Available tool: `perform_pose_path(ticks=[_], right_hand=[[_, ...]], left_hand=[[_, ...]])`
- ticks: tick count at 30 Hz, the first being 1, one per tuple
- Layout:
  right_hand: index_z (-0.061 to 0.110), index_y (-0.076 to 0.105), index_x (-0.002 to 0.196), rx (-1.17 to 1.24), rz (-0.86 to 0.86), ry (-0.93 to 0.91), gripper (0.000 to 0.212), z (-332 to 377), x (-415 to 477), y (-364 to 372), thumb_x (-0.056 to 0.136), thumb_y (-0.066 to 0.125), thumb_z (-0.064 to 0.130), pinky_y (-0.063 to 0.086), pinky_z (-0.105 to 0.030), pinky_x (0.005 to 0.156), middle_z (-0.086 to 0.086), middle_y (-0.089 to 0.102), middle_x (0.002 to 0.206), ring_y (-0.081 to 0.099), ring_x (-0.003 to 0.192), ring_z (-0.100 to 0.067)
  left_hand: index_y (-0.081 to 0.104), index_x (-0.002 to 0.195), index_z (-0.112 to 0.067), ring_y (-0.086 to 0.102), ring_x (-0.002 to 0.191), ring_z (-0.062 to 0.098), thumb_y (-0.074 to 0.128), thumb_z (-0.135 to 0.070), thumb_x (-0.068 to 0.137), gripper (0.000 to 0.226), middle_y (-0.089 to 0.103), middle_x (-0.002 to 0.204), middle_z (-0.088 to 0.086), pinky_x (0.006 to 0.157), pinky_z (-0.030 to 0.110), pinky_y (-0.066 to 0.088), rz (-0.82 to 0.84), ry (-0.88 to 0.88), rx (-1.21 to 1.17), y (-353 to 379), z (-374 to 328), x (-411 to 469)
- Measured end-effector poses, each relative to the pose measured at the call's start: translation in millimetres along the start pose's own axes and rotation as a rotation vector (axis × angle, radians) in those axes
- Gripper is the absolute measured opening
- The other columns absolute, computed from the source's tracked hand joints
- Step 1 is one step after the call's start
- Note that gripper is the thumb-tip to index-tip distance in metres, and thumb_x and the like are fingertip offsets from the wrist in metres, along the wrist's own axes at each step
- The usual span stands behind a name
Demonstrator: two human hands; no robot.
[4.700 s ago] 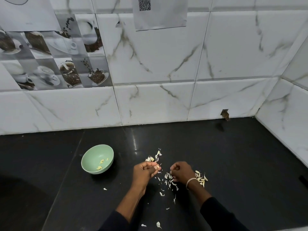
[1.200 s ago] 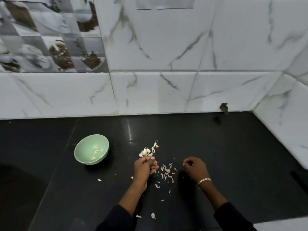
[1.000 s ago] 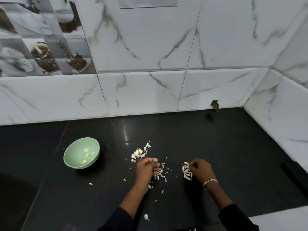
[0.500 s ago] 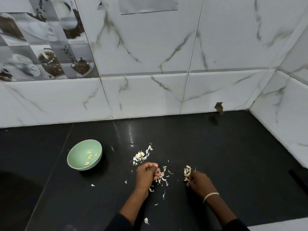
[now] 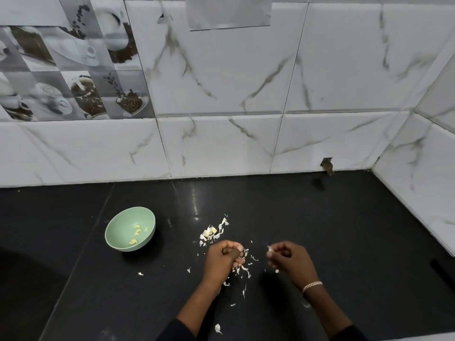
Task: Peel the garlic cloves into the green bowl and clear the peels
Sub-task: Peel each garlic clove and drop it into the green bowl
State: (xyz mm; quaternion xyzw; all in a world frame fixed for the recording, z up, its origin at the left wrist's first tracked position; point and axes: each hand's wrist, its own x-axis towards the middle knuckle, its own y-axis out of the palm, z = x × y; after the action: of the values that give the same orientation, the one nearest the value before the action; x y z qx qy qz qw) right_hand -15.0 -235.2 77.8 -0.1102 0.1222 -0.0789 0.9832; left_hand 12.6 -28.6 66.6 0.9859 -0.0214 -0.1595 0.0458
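A small white scrap point(image 5: 269, 248) is being pinched at the curled fingertips of the right hand point(image 5: 289, 260). Blur is preventing it from being told apart as clove or skin. The left hand point(image 5: 222, 260) is being held clenched in a fist low over the table point(image 5: 344, 230), and whether anything is being enclosed in it cannot be told. The green bowl point(image 5: 120, 223) is sitting well to the left of both hands, with a few peeled cloves point(image 5: 136, 233) lying inside. A heap of peels point(image 5: 212, 233) is lying just beyond the left hand, and loose flakes point(image 5: 242, 268) are lying scattered between the two hands.

The step is being judged as the stripping of one more clove. It is being done best when the piece is steadied by one hand while the skin is picked away by the other. The work should be kept low over the litter already there, so that new flakes are being dropped into one patch and not spread wider.

The way to the bowl is being crossed only by one stray flake point(image 5: 140, 273), so a peeled clove can be carried leftward without anything being knocked. The tiled wall point(image 5: 221, 143) is standing well behind the work. One lone peel point(image 5: 218, 328) is lying near the front by the left forearm. It is being judged as the piece most likely to be brushed off by a sleeve when the peels are being gathered.
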Motion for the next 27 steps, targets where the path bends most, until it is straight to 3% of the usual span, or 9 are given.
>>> perform_pose_path(ticks=[3,6,14,21,24,27], right_hand=[[-0.003,0.068,0.100,0.307,0.060,0.002,0.017,21,6,20,0.084,0.073,-0.005,0.059,-0.027,0.062,-0.027,0.073,0.088,0.071,0.070,-0.027],[0.004,0.071,0.109,0.393,0.136,-0.016,0.025,34,11,39,0.085,0.073,-0.002,0.054,-0.030,0.066,-0.025,0.074,0.095,0.068,0.076,-0.026],[0.005,0.073,0.092,0.247,0.205,-0.160,0.010,50,26,73,0.087,0.071,-0.004,0.057,-0.032,0.072,-0.015,0.075,0.088,0.070,0.078,-0.024],[0.002,0.075,0.099,0.214,0.266,-0.178,0.013,62,29,85,0.089,0.069,-0.004,0.059,-0.025,0.069,-0.019,0.076,0.090,0.072,0.077,-0.022],[0.002,0.075,0.102,0.180,0.240,-0.161,0.014,64,28,89,0.088,0.072,0.000,0.060,-0.025,0.069,-0.018,0.076,0.086,0.073,0.077,-0.024],[0.006,0.075,0.100,0.031,0.194,-0.217,0.011,63,24,91,0.089,0.074,0.007,0.062,-0.030,0.071,-0.011,0.077,0.080,0.075,0.073,-0.022]], left_hand=[[0.071,0.101,-0.004,0.070,0.066,0.018,0.072,-0.005,0.090,0.011,0.074,0.081,0.014,0.059,0.022,0.053,0.062,0.075,0.028,1,-12,-2],[0.073,0.103,-0.009,0.071,0.069,0.020,0.074,-0.007,0.089,0.015,0.076,0.087,0.013,0.061,0.023,0.052,0.088,0.129,0.041,-2,-23,-4],[0.075,0.104,-0.009,0.070,0.072,0.018,0.073,-0.009,0.090,0.014,0.077,0.086,0.015,0.066,0.024,0.053,0.047,0.170,0.034,-24,-40,-7],[0.075,0.091,0.000,0.069,0.073,0.021,0.069,-0.004,0.091,0.007,0.077,0.083,0.017,0.066,0.024,0.052,-0.015,0.177,0.034,-42,-44,-4],[0.074,0.089,0.001,0.069,0.068,0.018,0.068,-0.004,0.092,0.008,0.076,0.077,0.014,0.064,0.023,0.053,-0.066,0.217,0.120,-43,-48,-3],[0.074,0.082,-0.010,0.067,0.059,0.006,0.070,-0.010,0.090,0.009,0.073,0.067,0.004,0.059,0.015,0.048,-0.180,0.298,0.336,-43,-49,-4]])
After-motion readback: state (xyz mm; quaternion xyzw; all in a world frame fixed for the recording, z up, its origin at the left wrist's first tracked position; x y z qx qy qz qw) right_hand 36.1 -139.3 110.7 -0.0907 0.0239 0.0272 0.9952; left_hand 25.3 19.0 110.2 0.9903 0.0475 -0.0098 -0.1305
